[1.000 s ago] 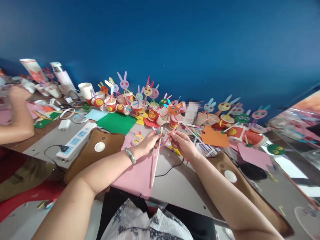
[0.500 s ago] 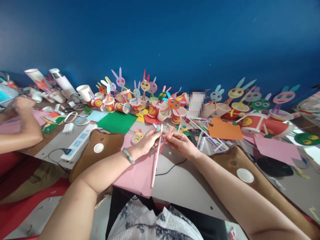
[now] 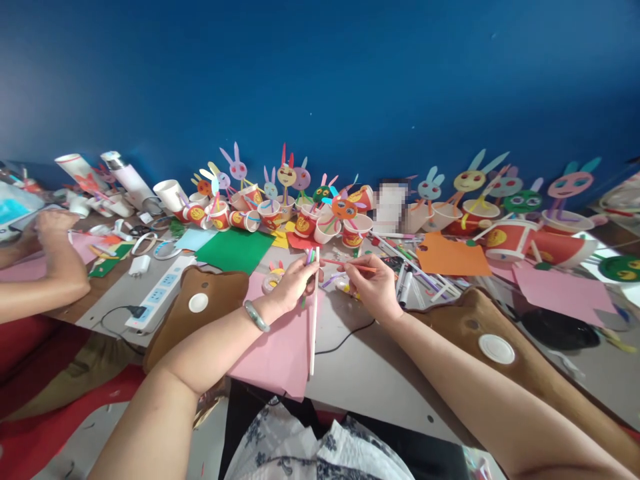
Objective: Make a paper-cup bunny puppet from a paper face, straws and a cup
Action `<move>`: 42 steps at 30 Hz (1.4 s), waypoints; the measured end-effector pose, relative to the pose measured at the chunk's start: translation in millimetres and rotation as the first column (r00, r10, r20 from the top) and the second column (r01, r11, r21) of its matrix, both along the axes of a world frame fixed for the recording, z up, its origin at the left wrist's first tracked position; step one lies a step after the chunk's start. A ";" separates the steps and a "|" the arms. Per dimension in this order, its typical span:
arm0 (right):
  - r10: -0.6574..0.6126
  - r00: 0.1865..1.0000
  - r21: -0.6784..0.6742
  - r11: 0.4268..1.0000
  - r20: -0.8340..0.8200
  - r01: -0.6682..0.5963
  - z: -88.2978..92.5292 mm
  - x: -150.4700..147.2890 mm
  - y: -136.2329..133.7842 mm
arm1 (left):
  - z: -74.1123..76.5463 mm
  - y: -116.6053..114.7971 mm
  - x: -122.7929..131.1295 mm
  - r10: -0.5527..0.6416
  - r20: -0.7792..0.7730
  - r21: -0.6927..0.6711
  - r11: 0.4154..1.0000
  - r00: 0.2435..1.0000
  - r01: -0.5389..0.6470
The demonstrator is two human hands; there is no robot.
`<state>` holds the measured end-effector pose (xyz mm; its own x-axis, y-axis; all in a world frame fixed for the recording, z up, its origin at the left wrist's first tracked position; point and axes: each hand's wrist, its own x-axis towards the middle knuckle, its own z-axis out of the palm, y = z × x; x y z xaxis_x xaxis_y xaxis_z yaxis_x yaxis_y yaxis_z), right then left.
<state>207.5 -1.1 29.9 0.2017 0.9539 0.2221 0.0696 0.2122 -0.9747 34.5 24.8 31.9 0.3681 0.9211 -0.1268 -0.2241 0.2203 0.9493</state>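
Note:
My left hand (image 3: 296, 285), a bangle on its wrist, is closed round a long white stick (image 3: 313, 327) that points down toward the table's front edge. Purple and green ends of other thin sticks show above its fingers. In my right hand (image 3: 374, 285), fingers pinched, is a narrow orange-red strip (image 3: 335, 262). The strip lies nearly level and reaches across toward my left fingertips; whether it touches them I cannot tell. Under my left hand lies pink paper (image 3: 270, 353), with a roll of tape (image 3: 271, 283) beside the wrist.
Paper cups with rabbit-faced figures (image 3: 287, 175) line the blue wall. Green paper (image 3: 235, 249), orange paper (image 3: 453, 257), pens (image 3: 406, 287) and a power strip (image 3: 163, 293) are spread about. Brown cushions (image 3: 200, 327) lie under both forearms. Another person's arm (image 3: 50, 267) is at left.
My right hand has moved slightly right, away from my left hand. The orange-red strip, bunched between both hands before, now stretches out nearly level. The left hand still grips the white stick.

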 end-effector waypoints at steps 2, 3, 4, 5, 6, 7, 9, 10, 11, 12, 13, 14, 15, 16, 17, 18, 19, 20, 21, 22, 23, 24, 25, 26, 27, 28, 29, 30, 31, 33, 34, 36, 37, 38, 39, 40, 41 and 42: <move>-0.027 1.000 0.016 1.000 -0.009 0.027 1.0 -1.6 -2.0 | -1.9 1.2 0.4 0.008 0.014 0.013 1.000 1.000 -0.008; -0.011 1.000 0.010 1.000 -0.022 0.012 1.0 -2.5 -2.9 | -2.9 1.4 0.5 0.011 0.019 0.020 1.000 1.000 -0.012; 0.017 0.999 -0.001 1.000 -0.041 -0.017 0.8 -3.4 -3.8 | -3.8 1.3 0.7 0.017 0.022 0.027 0.999 1.000 -0.018; 0.051 0.997 -0.017 0.998 -0.066 -0.052 0.3 -4.4 -4.5 | -4.5 1.1 0.8 0.024 0.021 0.032 0.999 0.999 -0.025; 0.083 0.992 -0.034 0.996 -0.099 -0.086 -0.4 -5.4 -5.1 | -5.1 0.8 0.8 0.033 0.016 0.038 0.999 0.999 -0.034; 0.109 0.984 -0.051 0.992 -0.139 -0.117 -1.2 -6.2 -5.4 | -5.5 0.6 0.7 0.044 0.011 0.045 0.998 0.999 -0.044; 0.142 0.964 -0.087 0.982 -0.225 -0.165 -2.8 -7.4 -5.2 | -5.8 0.4 0.3 0.062 0.001 0.061 0.996 0.998 -0.062; 0.154 0.953 -0.108 0.976 -0.261 -0.187 -3.5 -7.6 -4.7 | -5.9 0.4 0.0 0.066 -0.005 0.067 0.996 0.998 -0.066; 0.167 0.942 -0.130 0.969 -0.290 -0.211 -4.2 -7.6 -4.0 | -5.8 0.5 -0.4 0.067 -0.012 0.074 0.995 0.998 -0.066; 0.184 0.932 -0.154 0.958 -0.312 -0.241 -4.7 -7.4 -3.1 | -5.6 0.6 -0.7 0.066 -0.019 0.083 0.994 0.998 -0.064; 0.209 0.922 -0.180 0.944 -0.326 -0.278 -5.2 -7.2 -2.3 | -5.2 0.6 -1.0 0.063 -0.027 0.096 0.994 0.998 -0.060; 0.240 0.911 -0.207 0.925 -0.335 -0.319 -5.6 -7.0 -1.5 | -4.5 0.5 -1.2 0.059 -0.033 0.108 0.993 0.998 -0.055; 0.271 0.900 -0.230 0.904 -0.343 -0.360 -6.1 -6.8 -0.8 | -3.7 0.2 -1.4 0.054 -0.036 0.116 0.992 0.998 -0.049; 0.298 0.889 -0.248 0.885 -0.349 -0.394 -6.4 -6.7 -0.4 | -2.6 0.0 -1.4 0.043 -0.037 0.117 0.992 0.998 -0.039; 0.320 0.880 -0.261 0.869 -0.352 -0.420 -6.8 -6.7 -0.2 | -1.5 -0.2 -1.3 0.035 -0.034 0.108 0.994 0.999 -0.031; 0.337 0.873 -0.269 0.857 -0.352 -0.439 -7.1 -6.7 -0.3 | -0.4 -0.3 -1.1 0.027 -0.027 0.090 0.996 0.999 -0.025; 0.346 0.870 -0.272 0.852 -0.351 -0.448 -7.4 -6.9 -0.5 | 0.6 -0.2 -1.0 0.024 -0.018 0.065 0.998 1.000 -0.023; 0.348 0.870 -0.271 0.852 -0.348 -0.449 -7.8 -7.0 -0.7 | 1.4 0.2 -0.9 0.024 -0.003 0.036 0.999 1.000 -0.024; 0.351 0.872 -0.270 0.852 -0.341 -0.449 -8.1 -7.2 -1.0 | 2.1 0.7 -1.2 0.025 0.015 0.007 1.000 1.000 -0.025; 0.357 0.874 -0.272 0.851 -0.329 -0.450 -8.5 -7.3 -1.2 | 2.6 1.4 -1.8 0.029 0.033 -0.019 0.999 0.999 -0.028; 0.362 0.879 -0.274 0.851 -0.311 -0.448 -9.0 -7.5 -1.3 | 3.1 2.2 -2.7 0.032 0.047 -0.041 0.999 0.998 -0.030; 0.367 0.884 -0.276 0.853 -0.289 -0.444 -9.6 -7.6 -1.4 | 3.6 2.8 -3.9 0.033 0.053 -0.053 0.998 0.998 -0.030; 0.371 0.890 -0.278 0.855 -0.264 -0.438 -10.3 -7.8 -1.3 | 4.2 3.4 -5.3 0.033 0.053 -0.055 0.998 0.998 -0.030; 0.375 0.896 -0.281 0.856 -0.239 -0.433 -11.1 -7.9 -1.2 | 4.7 3.7 -6.6 0.034 0.052 -0.050 0.998 0.998 -0.032; 0.381 0.899 -0.287 0.856 -0.216 -0.431 -11.9 -8.0 -1.0 | 5.3 3.7 -7.5 0.032 0.050 -0.042 0.999 0.998 -0.030; 0.389 0.900 -0.294 0.852 -0.197 -0.432 -12.8 -8.1 -0.9 | 5.8 3.5 -7.9 0.029 0.060 -0.038 0.999 0.998 -0.027; 0.401 0.898 -0.302 0.846 -0.183 -0.440 -13.7 -8.2 -0.8 | 6.3 3.1 -7.7 0.021 0.084 -0.051 0.999 0.996 -0.017; 0.416 0.892 -0.307 0.838 -0.173 -0.451 -14.6 -8.2 -0.8 | 6.7 2.4 -6.9 0.010 0.099 -0.061 0.998 0.995 -0.004; 0.433 0.886 -0.309 0.831 -0.165 -0.463 -15.5 -8.3 -0.8 | 7.2 1.5 -5.8 -0.003 0.121 -0.078 0.997 0.993 0.013; 0.464 0.873 -0.300 0.820 -0.149 -0.487 -17.0 -8.3 -0.9 | 8.2 -0.7 -3.3 -0.033 0.158 -0.106 0.993 0.987 0.050; 0.478 0.867 -0.295 0.816 -0.139 -0.497 -17.6 -8.3 -1.1 | 8.6 -1.9 -2.2 -0.047 0.174 -0.114 0.991 0.984 0.068; 0.503 0.856 -0.291 0.806 -0.123 -0.515 -18.5 -8.1 -1.4 | 9.0 -3.9 -0.8 -0.062 0.200 -0.115 0.990 0.978 0.087; 0.514 0.850 -0.291 0.800 -0.118 -0.525 -18.8 -8.0 -1.6 | 8.9 -4.6 -0.5 -0.066 0.211 -0.106 0.990 0.975 0.090; 0.526 0.843 -0.290 0.794 -0.113 -0.534 -18.9 -7.9 -1.9 | 8.5 -5.0 -0.5 -0.064 0.222 -0.097 0.991 0.973 0.088; 0.537 0.836 -0.289 0.788 -0.109 -0.544 -18.8 -7.8 -2.1 | 7.9 -5.2 -0.7 -0.064 0.233 -0.090 0.992 0.970 0.087; 0.548 0.830 -0.286 0.783 -0.106 -0.553 -18.5 -7.7 -2.4 | 7.4 -5.2 -1.0 -0.065 0.242 -0.083 0.993 0.968 0.087; 0.556 0.825 -0.282 0.779 -0.101 -0.560 -18.0 -7.6 -2.7 | 6.9 -5.0 -1.5 -0.071 0.245 -0.079 0.993 0.967 0.093; 0.563 0.820 -0.279 0.776 -0.097 -0.566 -17.4 -7.5 -2.9 | 6.7 -4.7 -2.0 -0.083 0.246 -0.081 0.991 0.966 0.105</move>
